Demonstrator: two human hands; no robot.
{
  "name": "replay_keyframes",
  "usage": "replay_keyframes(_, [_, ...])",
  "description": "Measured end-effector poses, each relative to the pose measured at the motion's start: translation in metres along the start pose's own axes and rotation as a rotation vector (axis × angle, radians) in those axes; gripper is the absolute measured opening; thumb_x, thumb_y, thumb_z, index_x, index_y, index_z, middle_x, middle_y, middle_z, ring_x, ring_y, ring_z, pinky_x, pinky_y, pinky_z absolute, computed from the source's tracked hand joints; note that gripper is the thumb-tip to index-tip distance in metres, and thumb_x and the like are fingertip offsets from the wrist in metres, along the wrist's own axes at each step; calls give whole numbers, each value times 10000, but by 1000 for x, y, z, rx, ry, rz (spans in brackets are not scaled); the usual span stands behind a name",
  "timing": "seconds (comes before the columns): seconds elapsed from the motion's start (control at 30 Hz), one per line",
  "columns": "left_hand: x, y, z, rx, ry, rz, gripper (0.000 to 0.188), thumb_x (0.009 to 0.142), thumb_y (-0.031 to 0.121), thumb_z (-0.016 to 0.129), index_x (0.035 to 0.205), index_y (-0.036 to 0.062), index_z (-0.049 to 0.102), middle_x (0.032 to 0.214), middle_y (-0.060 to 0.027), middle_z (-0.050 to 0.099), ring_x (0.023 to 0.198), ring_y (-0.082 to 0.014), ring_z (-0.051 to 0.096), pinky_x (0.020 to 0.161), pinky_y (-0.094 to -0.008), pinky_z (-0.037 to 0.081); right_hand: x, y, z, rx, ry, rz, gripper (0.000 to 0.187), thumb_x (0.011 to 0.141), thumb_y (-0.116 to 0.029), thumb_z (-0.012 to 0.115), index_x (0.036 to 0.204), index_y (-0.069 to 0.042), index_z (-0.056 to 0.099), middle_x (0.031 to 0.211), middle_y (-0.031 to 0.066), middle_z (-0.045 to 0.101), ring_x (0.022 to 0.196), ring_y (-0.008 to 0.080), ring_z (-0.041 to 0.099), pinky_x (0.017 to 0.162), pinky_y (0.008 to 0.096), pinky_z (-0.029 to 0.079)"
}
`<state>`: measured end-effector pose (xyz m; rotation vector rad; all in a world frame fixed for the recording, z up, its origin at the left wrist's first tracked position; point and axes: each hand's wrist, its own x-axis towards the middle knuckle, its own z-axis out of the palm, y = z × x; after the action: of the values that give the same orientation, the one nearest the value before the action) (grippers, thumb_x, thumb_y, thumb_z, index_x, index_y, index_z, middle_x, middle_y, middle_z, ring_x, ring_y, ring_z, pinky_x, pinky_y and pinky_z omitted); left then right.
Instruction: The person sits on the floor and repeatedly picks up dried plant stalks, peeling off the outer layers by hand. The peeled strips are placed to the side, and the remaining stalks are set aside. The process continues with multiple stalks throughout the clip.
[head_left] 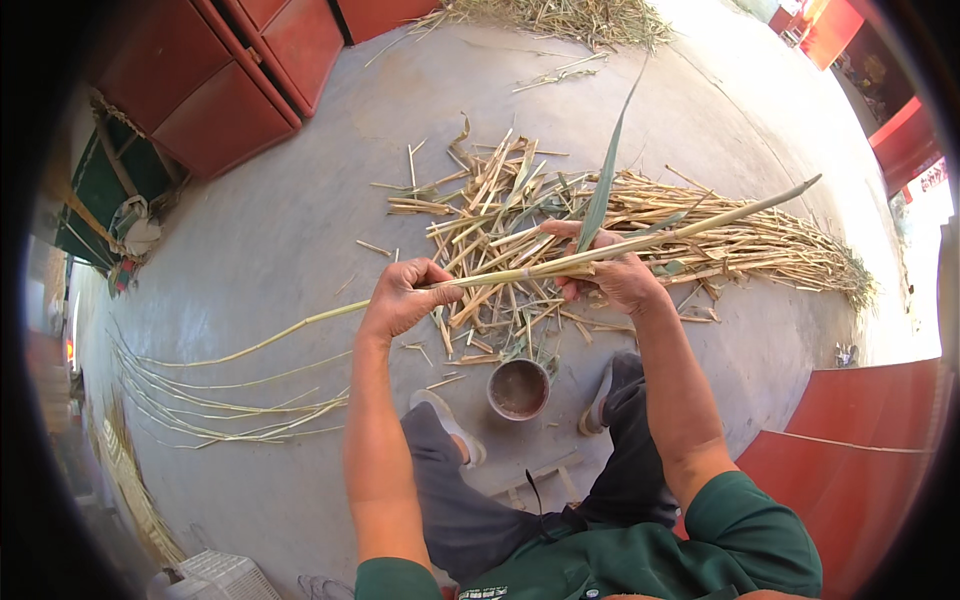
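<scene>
The person's left hand (405, 297) is closed, thumb pressed along the top, and has hold of a long pale green stalk (500, 275). The right hand (618, 275) is partly open, its fingers spread about the same stalk; how firmly it grips cannot be told. The stalk lies across both hands in front of the person, above the floor (300, 230), slanting up to its tip at the right. A long green leaf (597, 205) stands up beside the right hand. A thin strand (290, 328) trails leftward from the left hand; whether it is one piece with the stalk cannot be told.

Beyond the hands, a bundle of dry stalks (760, 240) lies on the floor toward the right, with loose cut pieces (485, 225) scattered at its left end. Several thin stems (230, 408) lie spread on the floor at the left. A round bowl (519, 417) stands between the person's shoes (450, 425). Red doors (230, 115) stand at the upper left, and a white crate (225, 578) is at the lower left
</scene>
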<state>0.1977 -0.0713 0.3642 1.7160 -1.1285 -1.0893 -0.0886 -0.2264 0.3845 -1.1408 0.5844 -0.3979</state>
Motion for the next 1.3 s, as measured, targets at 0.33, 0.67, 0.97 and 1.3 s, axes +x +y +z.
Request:
replay_keyframes(0.33, [3,-11,-8,-52,44,-47,218,818,190,847,886,16,734,784,-21,710,700,-72,615,652,-243,507,9,15,17,-9,181,-79,330,938,-233,727,1123,36,682,814,82,705,665,137,670,597,268,556])
replay_keyframes(0.67, [-4,-15,-27,-110,81,7,215,810,200,854,853,33,725,741,6,674,643,-56,576,563,-222,482,19,23,-26,-8,388,26,246,990,-237,654,1010,7,671,860,96,719,696,159,698,616,266,579])
replay_keyframes(0.97, [-3,-24,-25,-67,26,-34,277,825,285,844,827,41,712,717,-11,691,595,-59,577,518,-220,466,36,35,-46,-450,459,102,359,923,-183,708,1159,62,595,957,141,715,759,189,707,604,282,582])
replay_keyframes(1.3, [-3,-30,-23,-72,-19,-134,301,852,312,822,842,36,705,702,-12,682,603,-53,585,514,-216,462,25,19,-1,180,98,-241,313,997,-176,626,1270,-25,598,1215,143,685,1141,207,655,959,339,546])
